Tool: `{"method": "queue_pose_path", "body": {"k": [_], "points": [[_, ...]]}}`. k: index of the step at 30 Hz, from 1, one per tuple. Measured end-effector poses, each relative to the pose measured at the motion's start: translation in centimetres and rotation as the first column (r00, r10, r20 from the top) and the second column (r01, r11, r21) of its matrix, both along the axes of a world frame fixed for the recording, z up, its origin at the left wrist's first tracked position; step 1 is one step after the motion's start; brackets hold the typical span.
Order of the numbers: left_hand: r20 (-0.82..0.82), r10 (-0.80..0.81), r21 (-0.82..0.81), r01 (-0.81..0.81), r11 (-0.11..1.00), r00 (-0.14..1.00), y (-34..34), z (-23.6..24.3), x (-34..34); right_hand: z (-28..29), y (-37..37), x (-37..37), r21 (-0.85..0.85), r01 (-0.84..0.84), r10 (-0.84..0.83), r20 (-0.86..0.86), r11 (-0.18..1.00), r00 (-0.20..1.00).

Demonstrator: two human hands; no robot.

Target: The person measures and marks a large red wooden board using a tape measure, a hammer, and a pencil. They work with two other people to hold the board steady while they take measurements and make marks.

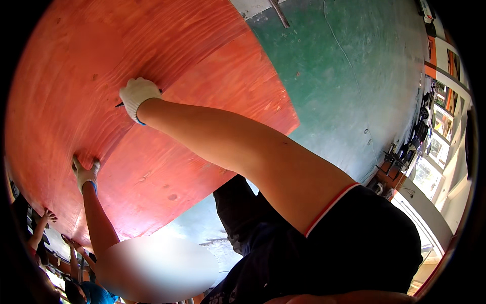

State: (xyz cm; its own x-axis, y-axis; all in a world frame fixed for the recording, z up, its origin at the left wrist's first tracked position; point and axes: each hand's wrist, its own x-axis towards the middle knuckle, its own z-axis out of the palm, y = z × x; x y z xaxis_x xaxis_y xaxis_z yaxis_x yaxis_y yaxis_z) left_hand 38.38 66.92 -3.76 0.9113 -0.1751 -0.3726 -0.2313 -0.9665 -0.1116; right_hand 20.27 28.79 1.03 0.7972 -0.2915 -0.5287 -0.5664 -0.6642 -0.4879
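A broad red-stained wooden board [212, 76] with streaky grain spans the left and middle of the view. My right hand [139, 93], in a pale knit glove, is closed on a slender dark tool [119, 104] against the board, its ends poking out either side of the fist; the tool's exact kind is unclear. Lower left, my left hand [84, 173], gloved with a blue cuff, touches the board with thumb and fingers apart. The forearm below it disappears behind a blurred patch.
Co-workers' hands [48, 217] reach the board's lower-left edge beside a person in blue [96, 293]. Beyond the board lie a green floor [344, 101] with a thin cable and a metal bar [280, 15]. Dark equipment [392, 159] and windows line the right.
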Motion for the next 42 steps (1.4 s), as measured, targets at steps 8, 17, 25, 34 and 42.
{"method": "queue_pose_path", "body": {"k": [8, 17, 25, 34, 42], "points": [[0.042, -0.409, -0.218, 0.408, 0.887, 0.912, -1.3, 4.9, 2.7, -1.7, 3.3, 0.3, 0.077, 0.069, -0.076, 0.088, 0.995, 0.993], [-0.336, 0.107, 0.09, -0.081, 0.993, 0.936, -8.5, 10.5, -1.0, 0.1, 0.2, -1.3, -0.041, 0.105, -0.098, 0.14, 0.994, 0.985], [-0.363, 0.123, 0.053, -0.112, 0.992, 0.924, -8.1, 10.8, -0.3, -1.3, 0.4, -0.2, -0.063, 0.089, -0.092, -0.06, 0.994, 0.994], [-0.376, 0.12, 0.028, -0.118, 0.993, 0.919, -6.9, 10.6, -0.2, -2.1, 3.0, -1.3, -0.001, 0.125, -0.124, 0.136, 0.992, 0.983], [-0.354, 0.058, 0.016, -0.056, 0.998, 0.933, -5.6, 10.4, -0.1, -1.4, 12.0, 2.9, 0.069, 0.082, -0.094, 0.195, 0.994, 0.976]]}}
